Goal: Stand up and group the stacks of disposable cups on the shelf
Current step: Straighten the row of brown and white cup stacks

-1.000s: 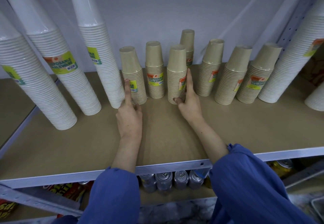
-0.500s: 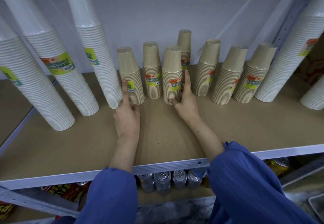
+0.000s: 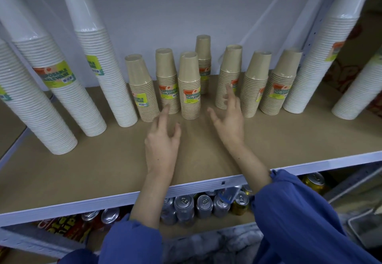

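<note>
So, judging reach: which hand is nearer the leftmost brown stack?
Left. The left hand is just front-right of the leftmost brown stack; the right hand is well farther right.

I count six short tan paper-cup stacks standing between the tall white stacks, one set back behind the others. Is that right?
Not six but seven. The head view shows seven short tan paper-cup stacks standing between the tall white stacks, one tan stack set back behind the others.
</note>
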Available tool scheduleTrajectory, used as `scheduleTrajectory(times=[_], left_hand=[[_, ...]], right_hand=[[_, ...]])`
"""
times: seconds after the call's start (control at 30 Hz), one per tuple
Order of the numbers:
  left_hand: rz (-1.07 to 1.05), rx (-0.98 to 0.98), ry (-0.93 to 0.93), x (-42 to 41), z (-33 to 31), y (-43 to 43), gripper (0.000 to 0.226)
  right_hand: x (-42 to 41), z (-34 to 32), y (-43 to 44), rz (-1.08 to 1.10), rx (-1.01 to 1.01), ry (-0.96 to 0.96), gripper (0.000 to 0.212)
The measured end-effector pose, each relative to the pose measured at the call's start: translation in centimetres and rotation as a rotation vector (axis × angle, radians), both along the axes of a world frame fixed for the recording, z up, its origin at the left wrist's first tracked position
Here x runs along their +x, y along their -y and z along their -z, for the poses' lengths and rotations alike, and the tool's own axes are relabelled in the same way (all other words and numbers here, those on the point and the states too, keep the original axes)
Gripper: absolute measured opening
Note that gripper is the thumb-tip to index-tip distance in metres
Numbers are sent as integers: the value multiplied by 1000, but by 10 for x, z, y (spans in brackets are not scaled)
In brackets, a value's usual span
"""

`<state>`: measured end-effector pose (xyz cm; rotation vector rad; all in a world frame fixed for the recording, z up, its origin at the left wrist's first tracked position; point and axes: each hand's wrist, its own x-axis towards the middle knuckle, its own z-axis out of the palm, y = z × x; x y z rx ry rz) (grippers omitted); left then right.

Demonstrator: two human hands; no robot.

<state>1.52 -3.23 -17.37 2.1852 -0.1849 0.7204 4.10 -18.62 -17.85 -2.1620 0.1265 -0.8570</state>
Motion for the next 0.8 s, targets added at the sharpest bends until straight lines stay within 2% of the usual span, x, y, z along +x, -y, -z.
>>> scheduleTrajectory(times=[0.13,0.27,0.4,0.6,0.8], left_hand=[[159,22,9,-9,-7,42,47],[252,50,-43,3,-11,77,54],[283,102,-75,23,-6,103,65],[250,140,-124,50,3,128,78],[220,130,-129,70,1,140,84]], right_hand=[[-17,-4,25,182,-6,107,64],[-23,-4,47,245,18,108,70],[-22,-3,67,194,15,60,79],[-12,-1,82,-10,81,-55,94],[0,3,90,-48,64,-65,99]])
